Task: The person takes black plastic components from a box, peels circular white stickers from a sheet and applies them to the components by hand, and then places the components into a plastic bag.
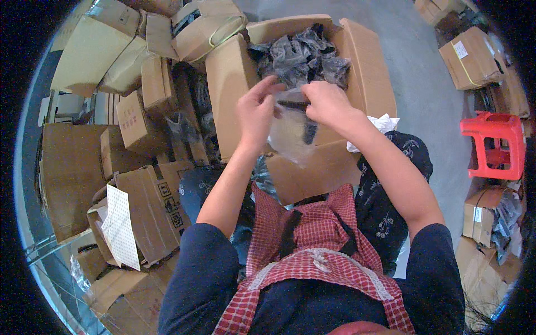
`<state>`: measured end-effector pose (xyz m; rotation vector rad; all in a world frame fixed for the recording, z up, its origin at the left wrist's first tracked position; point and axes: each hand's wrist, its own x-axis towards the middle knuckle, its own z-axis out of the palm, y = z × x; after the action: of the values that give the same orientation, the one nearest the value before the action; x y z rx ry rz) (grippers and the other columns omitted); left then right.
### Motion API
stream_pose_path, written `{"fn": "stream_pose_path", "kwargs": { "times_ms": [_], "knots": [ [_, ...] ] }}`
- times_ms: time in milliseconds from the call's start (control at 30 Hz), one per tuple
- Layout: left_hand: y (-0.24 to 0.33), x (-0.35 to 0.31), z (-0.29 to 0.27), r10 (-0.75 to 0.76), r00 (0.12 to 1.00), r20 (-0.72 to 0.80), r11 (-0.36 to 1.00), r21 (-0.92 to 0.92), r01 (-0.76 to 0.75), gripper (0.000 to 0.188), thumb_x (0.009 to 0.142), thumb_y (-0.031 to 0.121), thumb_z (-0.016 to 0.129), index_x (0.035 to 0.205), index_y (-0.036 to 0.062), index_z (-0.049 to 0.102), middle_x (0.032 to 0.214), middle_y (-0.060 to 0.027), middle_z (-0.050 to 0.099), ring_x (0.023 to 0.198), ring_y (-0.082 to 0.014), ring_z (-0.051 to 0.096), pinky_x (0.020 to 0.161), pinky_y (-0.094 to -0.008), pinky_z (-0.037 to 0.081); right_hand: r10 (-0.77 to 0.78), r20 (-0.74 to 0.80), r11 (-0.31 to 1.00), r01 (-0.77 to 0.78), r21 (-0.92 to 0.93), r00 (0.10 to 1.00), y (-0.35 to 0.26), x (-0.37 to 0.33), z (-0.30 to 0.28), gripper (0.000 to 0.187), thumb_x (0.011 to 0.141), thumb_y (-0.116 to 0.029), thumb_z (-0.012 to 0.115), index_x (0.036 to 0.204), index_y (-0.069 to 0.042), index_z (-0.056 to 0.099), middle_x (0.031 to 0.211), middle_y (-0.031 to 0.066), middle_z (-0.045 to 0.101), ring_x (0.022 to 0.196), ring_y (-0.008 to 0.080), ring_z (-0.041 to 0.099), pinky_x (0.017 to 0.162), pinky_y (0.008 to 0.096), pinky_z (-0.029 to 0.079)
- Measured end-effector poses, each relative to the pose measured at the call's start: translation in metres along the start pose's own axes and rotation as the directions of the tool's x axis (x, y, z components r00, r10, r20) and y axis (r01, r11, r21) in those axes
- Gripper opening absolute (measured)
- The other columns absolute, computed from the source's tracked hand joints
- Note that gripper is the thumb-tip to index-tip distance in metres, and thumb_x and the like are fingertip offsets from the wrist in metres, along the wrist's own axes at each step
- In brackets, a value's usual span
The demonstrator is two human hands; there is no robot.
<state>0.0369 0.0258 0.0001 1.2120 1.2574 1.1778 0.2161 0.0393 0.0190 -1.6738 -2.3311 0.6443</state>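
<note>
A clear plastic bag with a dark piece inside it hangs over the near side of an open cardboard box. My right hand is closed on the bag's upper right edge, thumb and fingers pressed together. Beside the bag's upper left edge is my left hand, its thumb and forefinger apart; its other fingers are partly hidden. Beyond both hands, dark items in crumpled plastic bags fill the box. What exactly the dark piece is cannot be made out.
Cardboard boxes are stacked along the left, with a white printed sheet lying on one. At the right stand a red plastic stool and more cartons. White crumpled material lies by the box's right side, near my knee.
</note>
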Motion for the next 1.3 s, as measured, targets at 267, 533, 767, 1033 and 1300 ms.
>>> {"fn": "stream_pose_path", "kwargs": {
  "times_ms": [267, 533, 767, 1033, 1300],
  "knots": [
    [0.005, -0.015, 0.025, -0.115, 0.976, 0.187, 0.970, 0.233, 0.070, 0.042, 0.080, -0.002, 0.049, 0.120, -0.0021, 0.061, 0.096, -0.0126, 0.071, 0.063, -0.0147, 0.065, 0.053, -0.0277, 0.053, 0.014, 0.229, 0.986, 0.025, -0.164, 0.973, -0.010, -0.004, -0.001, 0.019, 0.072, -0.009, 0.065, 0.088, 0.000, 0.071, 0.092, 0.0222, 0.069, 0.088, 0.0377, 0.068, 0.077, 0.0467, 0.055],
    [-0.003, -0.012, 0.027, -0.101, 0.974, 0.204, 0.993, 0.085, 0.086, 0.042, 0.080, 0.000, 0.046, 0.118, -0.0006, 0.063, 0.095, -0.0113, 0.071, 0.068, -0.0139, 0.064, 0.057, -0.0268, 0.053, 0.000, 0.241, 1.000, 0.005, -0.020, 0.970, 0.000, 0.000, 0.003, 0.014, 0.067, -0.013, 0.066, 0.075, -0.004, 0.073, 0.074, 0.0214, 0.066, 0.073, 0.0361, 0.067, 0.069, 0.0428, 0.053],
    [0.015, -0.018, 0.028, -0.079, 0.970, 0.230, 0.824, -0.532, 0.193, 0.053, 0.077, -0.005, 0.046, 0.130, -0.0025, 0.050, 0.109, -0.0207, 0.067, 0.055, -0.0141, 0.060, 0.042, -0.0258, 0.048, -0.092, 0.444, 0.773, -0.218, 0.596, 0.891, 0.008, -0.003, -0.011, 0.020, 0.083, -0.022, 0.065, 0.093, -0.007, 0.073, 0.081, 0.0030, 0.070, 0.083, 0.0141, 0.063, 0.078, 0.0307, 0.049],
    [0.045, -0.008, -0.014, 0.100, 0.985, 0.142, 0.800, -0.599, 0.005, 0.059, 0.080, -0.002, 0.048, 0.139, 0.0040, 0.042, 0.108, -0.0226, 0.066, 0.045, -0.0059, 0.044, 0.036, -0.0199, 0.038, -0.148, 0.267, 0.641, -0.113, 0.759, 0.952, 0.000, 0.001, 0.021, 0.045, 0.091, -0.035, 0.064, 0.123, -0.005, 0.060, 0.110, 0.0080, 0.068, 0.106, 0.0213, 0.060, 0.096, 0.0327, 0.044],
    [0.059, 0.004, -0.045, 0.205, 0.974, 0.101, 0.977, -0.077, -0.198, 0.054, 0.078, -0.008, 0.043, 0.131, 0.0020, 0.052, 0.092, -0.0131, 0.073, 0.046, -0.0086, 0.050, 0.043, -0.0220, 0.043, -0.472, -0.309, 0.881, 0.429, -0.200, 0.825, 0.022, 0.011, 0.015, 0.020, 0.064, -0.005, 0.067, 0.084, -0.005, 0.068, 0.114, 0.0129, 0.058, 0.109, 0.0344, 0.052, 0.094, 0.0413, 0.043]
  ]
}}
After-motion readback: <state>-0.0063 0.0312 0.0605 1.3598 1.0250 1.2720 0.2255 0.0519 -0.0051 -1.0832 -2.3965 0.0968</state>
